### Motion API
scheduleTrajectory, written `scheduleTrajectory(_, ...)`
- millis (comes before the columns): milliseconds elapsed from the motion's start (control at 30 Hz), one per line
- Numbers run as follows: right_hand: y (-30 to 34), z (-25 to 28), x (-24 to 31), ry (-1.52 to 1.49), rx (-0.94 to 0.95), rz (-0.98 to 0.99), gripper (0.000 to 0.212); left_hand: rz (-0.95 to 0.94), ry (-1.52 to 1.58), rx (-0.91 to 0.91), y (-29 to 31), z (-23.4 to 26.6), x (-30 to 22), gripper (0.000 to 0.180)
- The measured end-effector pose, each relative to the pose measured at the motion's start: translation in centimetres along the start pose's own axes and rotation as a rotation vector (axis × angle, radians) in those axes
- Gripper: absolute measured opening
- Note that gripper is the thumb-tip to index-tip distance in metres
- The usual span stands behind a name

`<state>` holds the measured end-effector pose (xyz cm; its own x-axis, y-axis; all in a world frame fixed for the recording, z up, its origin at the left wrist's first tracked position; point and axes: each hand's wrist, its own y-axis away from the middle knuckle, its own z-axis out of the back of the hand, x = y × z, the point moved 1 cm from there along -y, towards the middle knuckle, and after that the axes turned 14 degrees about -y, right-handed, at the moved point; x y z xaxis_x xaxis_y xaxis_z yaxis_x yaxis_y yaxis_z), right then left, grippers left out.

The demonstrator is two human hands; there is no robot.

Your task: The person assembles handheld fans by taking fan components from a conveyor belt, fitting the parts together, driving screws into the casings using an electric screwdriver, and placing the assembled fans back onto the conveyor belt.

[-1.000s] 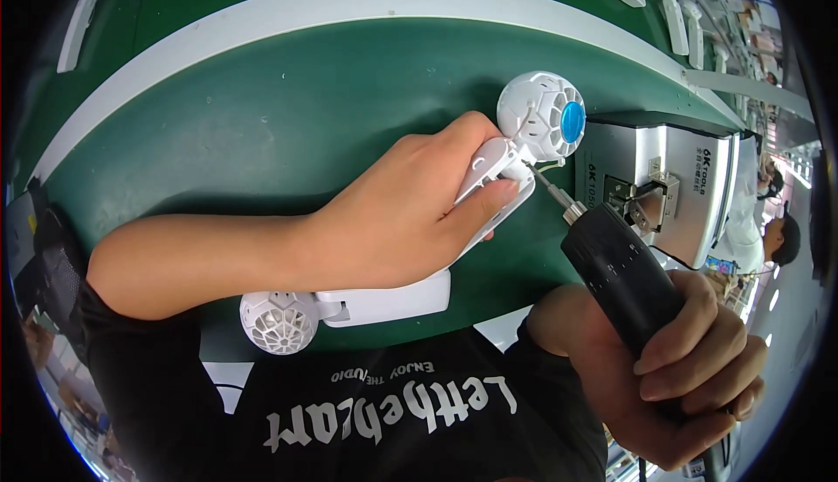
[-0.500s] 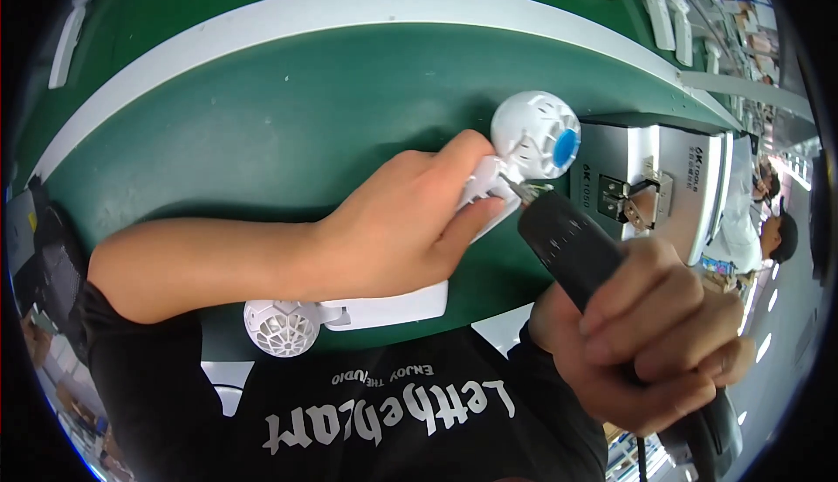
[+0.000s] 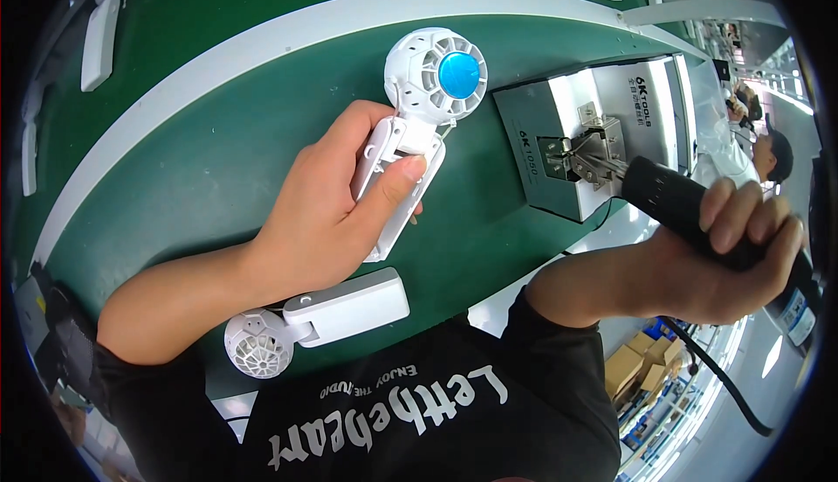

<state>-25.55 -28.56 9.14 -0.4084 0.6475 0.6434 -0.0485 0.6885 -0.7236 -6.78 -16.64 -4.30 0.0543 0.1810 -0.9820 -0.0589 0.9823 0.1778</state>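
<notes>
My left hand (image 3: 327,198) is closed round the white handle of a handheld fan (image 3: 419,76), thumb on the handle's opened side. Its round caged head with a blue disc points away from me, and a thin wire shows at the neck. My right hand (image 3: 742,237) grips a black electric screwdriver (image 3: 668,192) by its body. The screwdriver's tip is at the metal pickup bracket of a silver screw feeder (image 3: 532,137); whether a screw is on the bit cannot be made out. A second white fan (image 3: 353,307) lies on the green mat below my left forearm.
A white curved rail (image 3: 349,21) crosses the green bench, with more white fans (image 3: 100,41) beyond it. A black cable (image 3: 724,382) hangs at the lower right. Cardboard boxes (image 3: 637,364) and a person (image 3: 768,154) are at the right.
The screwdriver has moved right, off the fan's handle and over to the screw feeder's bracket. My left hand has shifted the fan left and turned it so its opened handle faces up.
</notes>
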Motion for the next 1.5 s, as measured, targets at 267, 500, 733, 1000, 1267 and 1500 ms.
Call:
scheduleTrajectory(267,-0.1,-0.3,0.1,-0.319,0.128,-0.206,0.022,-0.031,0.004,-0.026,-0.9,-0.1,0.5,0.027)
scheduleTrajectory(500,3.9,-4.3,-1.4,-0.532,0.117,-0.016,0.017,-0.07,-0.023,-0.036,-1.5,-0.5,0.9,0.028)
scheduleTrajectory(733,5.3,-4.3,-2.5,-0.524,0.151,-0.043,0.016,-0.074,0.053,-0.071,-2.2,-0.9,0.9,0.027)
scheduleTrajectory(1000,6.5,-5.1,-3.7,-0.385,0.264,-0.035,0.02,-0.091,0.032,-0.091,-2.5,-1.0,1.0,0.023)
scheduleTrajectory(1267,7.4,-5.4,-3.9,-0.48,0.264,0.016,0.019,-0.155,-0.223,-0.118,-0.9,0.2,0.3,0.023)
scheduleTrajectory(1500,3.8,-2.3,0.0,-0.854,0.04,0.303,0.017,-0.12,-1.298,-0.929,-5.3,13.2,-2.1,0.029)
